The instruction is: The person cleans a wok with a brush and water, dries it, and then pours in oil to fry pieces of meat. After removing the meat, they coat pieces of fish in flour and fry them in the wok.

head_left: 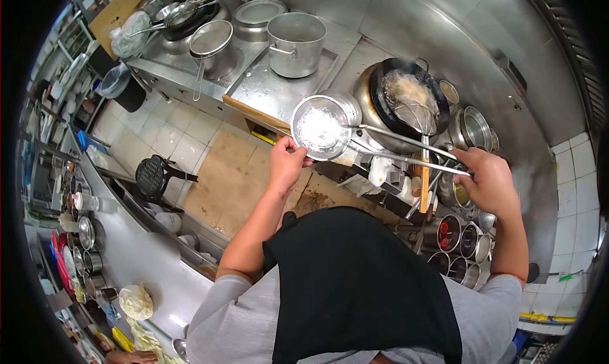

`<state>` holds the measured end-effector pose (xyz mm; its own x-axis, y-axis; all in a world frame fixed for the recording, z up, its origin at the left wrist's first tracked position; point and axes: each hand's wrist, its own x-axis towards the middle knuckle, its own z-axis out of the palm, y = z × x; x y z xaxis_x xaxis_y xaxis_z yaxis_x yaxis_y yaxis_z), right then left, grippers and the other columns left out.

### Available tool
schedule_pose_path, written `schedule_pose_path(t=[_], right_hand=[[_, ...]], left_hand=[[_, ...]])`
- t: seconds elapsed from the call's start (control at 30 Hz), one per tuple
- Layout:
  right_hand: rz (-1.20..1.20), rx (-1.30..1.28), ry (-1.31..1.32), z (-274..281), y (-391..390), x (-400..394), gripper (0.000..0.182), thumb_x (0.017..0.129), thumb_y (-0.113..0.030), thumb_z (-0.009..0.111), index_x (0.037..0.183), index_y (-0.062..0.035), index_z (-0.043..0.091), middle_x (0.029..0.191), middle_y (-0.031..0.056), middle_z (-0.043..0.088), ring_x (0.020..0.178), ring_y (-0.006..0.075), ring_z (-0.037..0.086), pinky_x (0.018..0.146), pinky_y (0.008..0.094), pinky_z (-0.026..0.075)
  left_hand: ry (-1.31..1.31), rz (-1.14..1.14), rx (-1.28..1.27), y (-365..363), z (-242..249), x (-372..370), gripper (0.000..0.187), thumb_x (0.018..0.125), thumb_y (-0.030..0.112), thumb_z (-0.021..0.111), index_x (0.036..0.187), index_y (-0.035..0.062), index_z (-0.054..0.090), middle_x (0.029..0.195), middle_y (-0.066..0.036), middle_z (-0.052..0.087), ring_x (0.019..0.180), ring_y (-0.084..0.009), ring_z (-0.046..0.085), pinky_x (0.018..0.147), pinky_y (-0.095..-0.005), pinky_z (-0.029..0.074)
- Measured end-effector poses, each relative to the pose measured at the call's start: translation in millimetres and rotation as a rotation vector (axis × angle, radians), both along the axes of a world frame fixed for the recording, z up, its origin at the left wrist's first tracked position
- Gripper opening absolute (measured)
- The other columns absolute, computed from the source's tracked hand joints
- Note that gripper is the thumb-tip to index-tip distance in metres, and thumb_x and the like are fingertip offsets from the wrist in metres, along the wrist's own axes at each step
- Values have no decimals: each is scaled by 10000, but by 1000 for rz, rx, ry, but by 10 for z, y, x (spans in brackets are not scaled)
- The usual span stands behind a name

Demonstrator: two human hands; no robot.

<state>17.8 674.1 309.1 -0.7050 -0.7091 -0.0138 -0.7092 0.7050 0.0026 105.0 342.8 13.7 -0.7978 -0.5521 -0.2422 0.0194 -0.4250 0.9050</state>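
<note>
My left hand (288, 164) pinches the near rim of a round metal bowl (295, 124) with white, powdery contents. Behind the bowl, and partly hidden by it, shows a perforated metal strainer (351, 105). Two long metal rods run from there to my right hand (485, 180), whose fingers are wrapped round their ends as a handle. To the right, a black wok (379, 88) holds bubbling, foamy liquid. Across its near edge rests a wire skimmer (415, 118), its wooden handle (424, 183) pointing toward me and passing under the rods.
A large pot (296, 50) and a sieve on a pot (211, 37) stand on the steel counter at the back. Several sauce containers (448, 234) are at my right. A black stool (152, 177) stands on the floor. Another person's hand (136, 357) shows at lower left.
</note>
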Motion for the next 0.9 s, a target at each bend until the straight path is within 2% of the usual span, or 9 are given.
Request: schedule_pose_path(t=[0.17, 0.33, 0.43, 0.5, 0.53, 0.63, 0.7, 0.77, 0.9], right_hand=[[80, 237, 36, -133, -147, 69, 469, 836, -173, 757, 1283, -64, 664, 996, 99, 685, 888, 334, 698, 746, 456, 539], [59, 283, -22, -325, -79, -11, 430, 889, -202, 723, 1294, -71, 661, 1080, 127, 706, 935, 347, 705, 787, 458, 552], [89, 128, -114, -385, 112, -216, 391, 850, -166, 752, 1211, -28, 692, 989, 166, 704, 882, 378, 677, 770, 472, 522], [-118, -45, -423, -353, 179, -390, 338, 870, -167, 759, 1138, 31, 704, 885, 144, 719, 845, 333, 685, 781, 442, 517], [-109, -41, -419, -443, 282, -553, 338, 870, -167, 759, 1138, 31, 704, 885, 144, 719, 845, 333, 685, 781, 442, 517], [-213, -262, -426, -998, 602, -1226, 261, 908, -226, 753, 1005, 16, 738, 711, 99, 644, 686, 237, 592, 680, 381, 474], [-418, -276, -522, -1286, 599, -1673, 257, 950, -233, 723, 880, 14, 709, 660, 74, 600, 585, 174, 553, 559, 368, 434], [-641, -400, -585, -1572, 452, -2000, 336, 980, -255, 693, 748, -16, 650, 633, 72, 589, 485, 162, 487, 459, 342, 359], [-945, -592, -655, -2348, 255, -2985, 324, 1012, -291, 667, 827, -33, 603, 598, 63, 527, 443, 178, 459, 407, 332, 359]], left_hand=[[28, -87, -50, 49, -35, -84, 185, 883, -60, 626, 800, 29, 486, 801, -76, 610, 616, -173, 676, 546, -286, 581], [-80, -123, 34, 136, -233, -128, 186, 885, -45, 628, 782, 33, 494, 766, -65, 597, 602, -173, 672, 529, -290, 583], [-85, -104, 49, 184, -313, -104, 169, 889, -39, 624, 788, 33, 508, 764, -65, 601, 600, -170, 670, 529, -286, 578], [-78, -75, 62, 197, -361, -76, 166, 889, -40, 622, 789, 33, 511, 764, -65, 603, 603, -169, 670, 529, -285, 577], [-87, -73, 52, 196, -394, -58, 160, 892, -39, 621, 796, 32, 514, 765, -65, 604, 604, -169, 670, 531, -286, 576], [-88, -55, 48, 193, -515, 11, 150, 898, -35, 618, 811, 33, 516, 769, -67, 609, 607, -171, 671, 533, -289, 574], [-79, -43, 55, 182, -550, 106, 147, 901, -33, 617, 819, 33, 516, 773, -69, 613, 610, -174, 673, 535, -291, 574], [-110, -43, 70, 153, -552, 220, 66, 905, -11, 600, 910, 25, 545, 813, -82, 630, 662, -187, 687, 583, -292, 583], [-144, -11, 48, 52, -542, 453, 75, 905, 1, 597, 900, 32, 528, 812, -91, 635, 661, -199, 690, 597, -310, 592]])
